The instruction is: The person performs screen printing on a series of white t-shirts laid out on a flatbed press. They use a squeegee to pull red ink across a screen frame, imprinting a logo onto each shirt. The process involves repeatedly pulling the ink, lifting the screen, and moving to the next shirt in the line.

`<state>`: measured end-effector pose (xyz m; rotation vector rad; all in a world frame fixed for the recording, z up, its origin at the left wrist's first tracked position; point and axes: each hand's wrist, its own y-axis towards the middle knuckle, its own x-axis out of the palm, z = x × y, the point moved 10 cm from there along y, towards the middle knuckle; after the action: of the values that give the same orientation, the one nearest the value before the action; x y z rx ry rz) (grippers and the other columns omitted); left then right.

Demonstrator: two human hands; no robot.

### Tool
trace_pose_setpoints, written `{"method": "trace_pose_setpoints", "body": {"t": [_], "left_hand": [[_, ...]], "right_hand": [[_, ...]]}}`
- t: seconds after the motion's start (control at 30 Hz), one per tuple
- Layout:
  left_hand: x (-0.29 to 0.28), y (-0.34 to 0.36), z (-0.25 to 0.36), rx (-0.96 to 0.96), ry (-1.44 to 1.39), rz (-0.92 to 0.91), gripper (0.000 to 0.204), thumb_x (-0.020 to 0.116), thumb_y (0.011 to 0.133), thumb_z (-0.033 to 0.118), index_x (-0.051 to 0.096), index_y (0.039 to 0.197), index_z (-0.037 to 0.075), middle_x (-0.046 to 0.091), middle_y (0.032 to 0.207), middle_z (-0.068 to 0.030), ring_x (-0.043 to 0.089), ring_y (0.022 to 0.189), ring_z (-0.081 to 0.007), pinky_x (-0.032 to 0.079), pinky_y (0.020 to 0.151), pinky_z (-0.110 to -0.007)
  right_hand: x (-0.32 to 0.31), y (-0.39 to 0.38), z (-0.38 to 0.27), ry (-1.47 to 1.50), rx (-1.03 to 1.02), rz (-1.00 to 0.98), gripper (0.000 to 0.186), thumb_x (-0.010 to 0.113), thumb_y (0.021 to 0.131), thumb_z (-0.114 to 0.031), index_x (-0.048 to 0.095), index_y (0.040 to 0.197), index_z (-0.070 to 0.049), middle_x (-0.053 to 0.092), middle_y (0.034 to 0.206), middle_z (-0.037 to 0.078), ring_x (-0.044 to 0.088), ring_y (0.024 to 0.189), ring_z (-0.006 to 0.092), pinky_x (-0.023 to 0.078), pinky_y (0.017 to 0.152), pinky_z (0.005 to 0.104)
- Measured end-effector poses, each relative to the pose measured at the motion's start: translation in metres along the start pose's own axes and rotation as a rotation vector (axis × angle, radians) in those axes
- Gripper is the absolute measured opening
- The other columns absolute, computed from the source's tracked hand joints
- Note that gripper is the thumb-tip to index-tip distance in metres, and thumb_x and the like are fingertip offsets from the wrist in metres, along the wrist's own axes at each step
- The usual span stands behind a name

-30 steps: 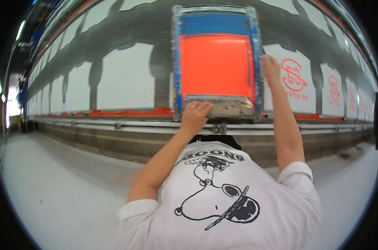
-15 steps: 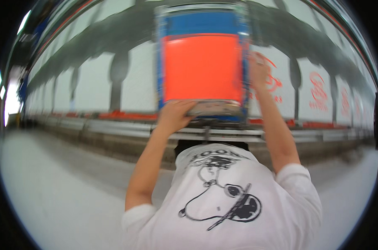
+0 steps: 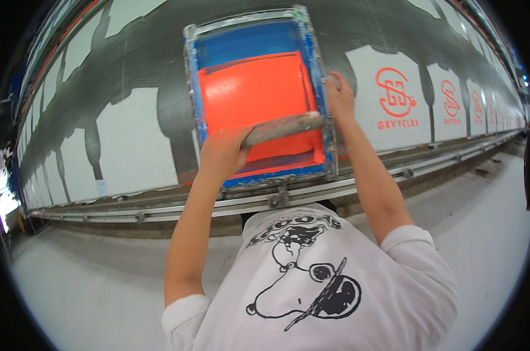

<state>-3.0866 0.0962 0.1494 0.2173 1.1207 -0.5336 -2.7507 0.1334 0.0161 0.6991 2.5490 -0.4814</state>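
Note:
A screen-printing frame (image 3: 315,58) with blue and bare-metal edges lies on the long table in front of me. Bright orange ink (image 3: 253,88) covers most of its mesh, and a blue band (image 3: 247,44) shows along the far end. My left hand (image 3: 223,153) is closed round the left end of a squeegee (image 3: 285,128). The squeegee lies across the near part of the ink, its right end slightly farther away. My right hand (image 3: 341,99) grips the frame's right edge, its fingertips partly hidden.
White shirt-shaped fabric pieces (image 3: 133,137) lie in a row on the dark table (image 3: 177,111). Those to the right carry an orange printed emblem (image 3: 395,93); those to the left look plain. A metal rail (image 3: 311,190) runs along the table's near edge, above a pale floor (image 3: 101,269).
The squeegee, in my left hand, has moved away from the frame's near end, and orange now shows on its near side. The view has tilted. My right hand stays at the frame's right edge.

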Motion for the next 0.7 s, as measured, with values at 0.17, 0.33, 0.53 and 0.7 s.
{"method": "trace_pose_setpoints", "body": {"t": [0.17,0.33,0.53,0.7], "left_hand": [[-0.017,0.090,-0.063,-0.038,0.025,-0.064,0.028,0.071,0.087,0.031,0.074,0.114,0.021,0.073,0.095,-0.0105,0.070,0.090,-0.0342,0.055,0.075,-0.047],[-0.029,0.168,-0.091,-0.019,0.060,-0.142,0.031,0.073,0.085,0.036,0.076,0.111,0.019,0.074,0.097,-0.0103,0.070,0.092,-0.0337,0.055,0.079,-0.046],[-0.024,0.185,-0.112,-0.015,0.049,-0.196,0.056,0.076,0.080,0.051,0.074,0.121,0.013,0.072,0.111,-0.0176,0.068,0.105,-0.0354,0.053,0.088,-0.045],[-0.028,0.174,-0.136,-0.113,0.149,-0.195,0.046,0.078,0.080,0.048,0.073,0.087,0.002,0.070,0.081,-0.0220,0.067,0.080,-0.0421,0.051,0.070,-0.048]], "right_hand": [[0.007,-0.009,-0.019,-0.134,-0.024,-0.001,0.040,0.062,0.097,-0.038,0.066,0.130,-0.016,0.072,0.080,0.010,0.065,0.070,0.0224,0.051,0.074,0.0383],[0.004,-0.005,-0.016,-0.138,-0.140,0.050,0.042,0.065,0.096,-0.036,0.065,0.132,-0.015,0.073,0.101,0.016,0.069,0.085,0.0264,0.052,0.081,0.0373],[-0.007,-0.002,-0.052,-0.395,-0.436,0.268,0.045,0.074,0.089,-0.033,0.069,0.119,0.000,0.071,0.116,0.020,0.065,0.113,0.0361,0.048,0.100,0.0452],[0.085,0.027,-0.199,-0.613,-0.880,-0.297,0.055,0.082,0.073,-0.054,0.077,0.107,-0.011,0.074,0.104,0.008,0.067,0.104,0.0305,0.049,0.089,0.0443]]}}
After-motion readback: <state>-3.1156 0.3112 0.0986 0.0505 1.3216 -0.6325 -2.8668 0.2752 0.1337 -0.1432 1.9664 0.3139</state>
